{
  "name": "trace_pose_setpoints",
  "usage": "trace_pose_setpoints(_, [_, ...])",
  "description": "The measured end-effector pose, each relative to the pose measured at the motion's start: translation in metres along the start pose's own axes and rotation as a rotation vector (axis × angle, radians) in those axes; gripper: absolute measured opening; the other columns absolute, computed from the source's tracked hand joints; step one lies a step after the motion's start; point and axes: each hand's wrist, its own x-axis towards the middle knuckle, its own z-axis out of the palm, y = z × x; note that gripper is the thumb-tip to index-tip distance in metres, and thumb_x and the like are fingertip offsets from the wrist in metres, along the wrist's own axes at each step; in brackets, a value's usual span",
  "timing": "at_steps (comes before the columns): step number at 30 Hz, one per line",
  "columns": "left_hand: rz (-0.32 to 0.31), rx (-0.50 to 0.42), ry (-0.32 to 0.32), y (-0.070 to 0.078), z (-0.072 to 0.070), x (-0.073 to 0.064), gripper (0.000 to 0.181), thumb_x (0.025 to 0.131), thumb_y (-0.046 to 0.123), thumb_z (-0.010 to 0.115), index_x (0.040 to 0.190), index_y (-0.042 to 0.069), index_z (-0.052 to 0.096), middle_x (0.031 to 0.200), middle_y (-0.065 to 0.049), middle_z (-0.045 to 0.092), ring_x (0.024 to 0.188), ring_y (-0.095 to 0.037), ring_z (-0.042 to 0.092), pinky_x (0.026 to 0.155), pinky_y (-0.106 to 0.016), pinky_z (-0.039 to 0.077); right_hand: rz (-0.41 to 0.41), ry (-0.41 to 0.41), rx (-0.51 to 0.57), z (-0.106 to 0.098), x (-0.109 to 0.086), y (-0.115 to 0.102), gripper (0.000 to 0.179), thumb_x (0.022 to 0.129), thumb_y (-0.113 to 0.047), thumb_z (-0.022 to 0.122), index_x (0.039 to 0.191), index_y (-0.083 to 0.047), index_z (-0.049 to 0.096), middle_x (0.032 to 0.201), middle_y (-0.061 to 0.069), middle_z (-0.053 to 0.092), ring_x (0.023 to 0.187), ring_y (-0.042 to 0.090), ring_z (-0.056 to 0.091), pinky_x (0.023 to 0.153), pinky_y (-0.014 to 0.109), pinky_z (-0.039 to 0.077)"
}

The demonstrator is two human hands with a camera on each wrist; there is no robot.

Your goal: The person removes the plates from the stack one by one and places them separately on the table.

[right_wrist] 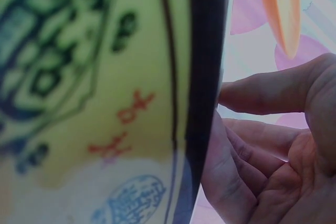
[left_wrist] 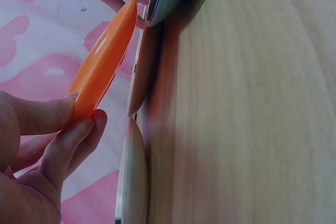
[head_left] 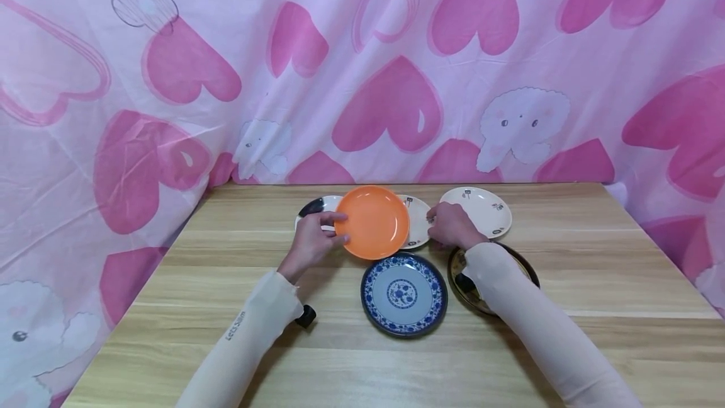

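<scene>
My left hand (head_left: pixel 311 241) pinches the left rim of an orange plate (head_left: pixel 372 222), thumb on one face and fingers on the other. The left wrist view shows this orange plate (left_wrist: pixel 102 61) tilted and raised above the others. A white plate with small dark prints (head_left: pixel 419 222) is partly hidden under it. At that white plate's right edge, my right hand (head_left: pixel 455 225) has its thumb and curled fingers, gripping the rim. In the right wrist view, a dark-rimmed patterned plate (right_wrist: pixel 131 103) hides the fingertips of the right hand (right_wrist: pixel 278 145).
A blue-and-white floral plate (head_left: pixel 403 294) lies in front. The brown, dark-rimmed plate (head_left: pixel 527 263) is partly under the right forearm. Another white printed plate (head_left: pixel 481 206) stands behind right, and a black-and-white plate (head_left: pixel 320 205) behind left. A pink heart-patterned curtain (head_left: pixel 391 106) borders the wooden table (head_left: pixel 187 307).
</scene>
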Motion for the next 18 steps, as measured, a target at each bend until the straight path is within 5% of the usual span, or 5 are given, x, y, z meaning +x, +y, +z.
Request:
trace_pose_setpoints(11, [-0.008,-0.011,-0.014,-0.005,-0.012,-0.004,0.046,0.080,0.001,0.081,0.124,0.013,0.071,0.127,-0.013,0.065,0.095,-0.024,0.074,0.085,-0.032,0.062,-0.010,0.011,0.001,-0.002,0.000,0.000,0.053,0.084,-0.004,0.059,0.137,0.003,0.058,0.082,0.011,0.072,0.054,0.011,0.061,0.051,0.022,0.049])
trace_pose_setpoints(18, [-0.017,0.003,-0.016,-0.009,-0.018,-0.008,0.047,0.080,0.000,0.081,0.124,0.012,0.070,0.130,-0.013,0.066,0.095,-0.023,0.074,0.085,-0.031,0.062,-0.032,0.029,-0.020,0.000,0.001,0.002,0.052,0.084,-0.005,0.060,0.135,0.003,0.059,0.098,0.015,0.073,0.057,0.012,0.061,0.056,0.022,0.049])
